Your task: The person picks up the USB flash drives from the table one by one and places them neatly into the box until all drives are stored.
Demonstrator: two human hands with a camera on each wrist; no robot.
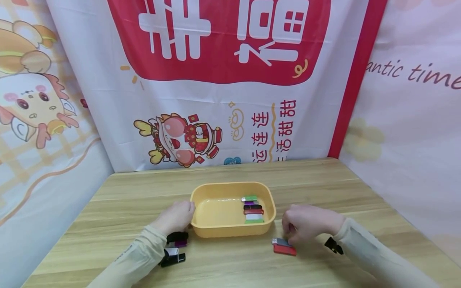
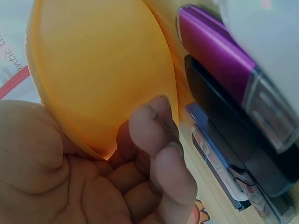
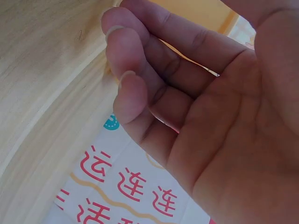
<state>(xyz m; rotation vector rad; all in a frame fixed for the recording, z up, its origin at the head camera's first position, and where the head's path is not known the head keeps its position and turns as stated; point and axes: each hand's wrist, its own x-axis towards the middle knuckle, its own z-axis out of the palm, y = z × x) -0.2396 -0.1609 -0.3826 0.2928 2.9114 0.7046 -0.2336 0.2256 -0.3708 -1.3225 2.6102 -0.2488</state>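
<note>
While the left hand (image 1: 177, 217) grips the tub (image 1: 230, 232) at nine o'clock, the right hand (image 1: 307, 222) curls at three, near a grey stick (image 1: 281, 242) and a red stick (image 1: 284, 251) at four; whether it pinches either, I cannot tell. Coloured sticks (image 1: 253, 212) sit inside at three; more sticks (image 1: 173, 260) lie at eight.

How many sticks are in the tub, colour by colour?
Green sticks: 2
Purple stick: 1
Black stick: 1
Red stick: 1
White stick: 1
Total: 6
</note>
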